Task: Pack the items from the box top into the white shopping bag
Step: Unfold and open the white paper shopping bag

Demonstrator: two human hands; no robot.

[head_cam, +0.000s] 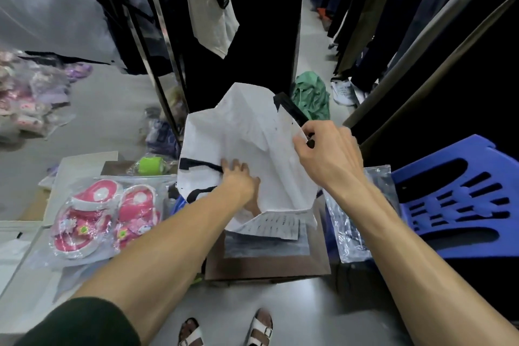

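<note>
The white shopping bag (247,132) with black handles stands crumpled on the brown cardboard box (266,264) in the middle. My right hand (328,149) grips the bag's right edge by its black handle. My left hand (241,180) presses flat on the bag's front, fingers spread by the left handle. A printed paper sheet (272,226) and a clear packet lie on the box top under the bag. A pair of pink children's sandals in clear plastic (104,216) lies to the left. Another clear plastic packet (356,222) lies to the right.
A blue plastic stool (460,199) stands at the right. Clothing racks with dark garments hang behind and right. A green cloth (311,98) lies on the floor behind. Bagged goods pile at far left (31,95). My sandalled feet (227,329) stand below the box.
</note>
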